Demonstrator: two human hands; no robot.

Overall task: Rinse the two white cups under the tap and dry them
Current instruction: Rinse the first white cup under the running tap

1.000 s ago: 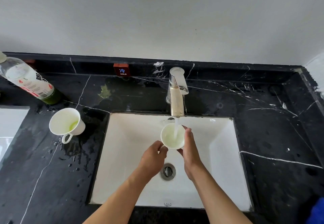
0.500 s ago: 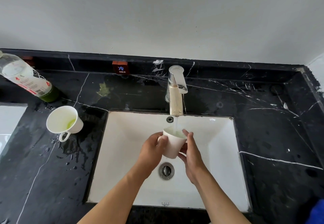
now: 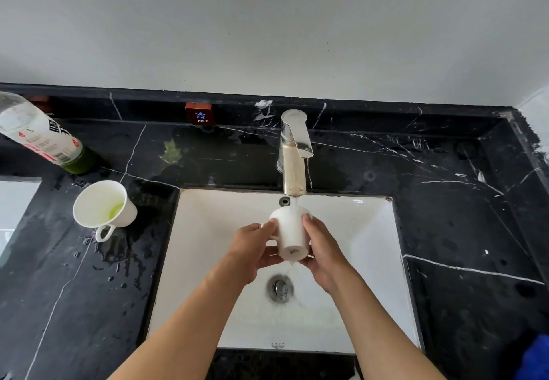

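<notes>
Head view: white cup [image 3: 290, 235], upright a moment ago, now tipped base-toward-camera under the tap [image 3: 294, 153] — left hand [image 3: 252, 249] and right hand [image 3: 325, 249] grip its sides.

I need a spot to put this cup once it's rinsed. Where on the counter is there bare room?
The counter right of the sink is bare, out to the wall corner. Left of the sink is crowded: the second cup lies there in a puddle, with a bottle behind it. Both hands, left and right, hold the cup under the tap.
</notes>
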